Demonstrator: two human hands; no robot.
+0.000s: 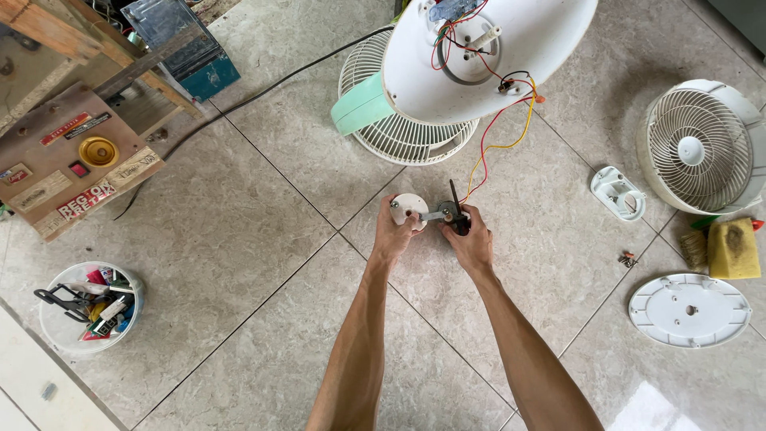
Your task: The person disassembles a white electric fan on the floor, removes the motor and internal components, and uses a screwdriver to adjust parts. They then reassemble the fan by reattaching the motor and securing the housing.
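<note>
White round plastic disc [409,206] is gripped by the left hand [392,233] above the tiled floor [239,263]. The right hand [471,239] has its fingers closed on a small dark motor part [455,214], whose red and yellow wires [499,132] go up to the white fan housing [487,56].

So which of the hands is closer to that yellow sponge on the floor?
Right. The right hand lies between the left hand and the yellow sponge, which sits far off toward the right-hand side.

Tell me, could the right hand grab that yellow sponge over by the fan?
Probably not right away. The right hand is busy holding a small dark part, and the yellow sponge lies far off to the side, though the floor between is open.
</note>
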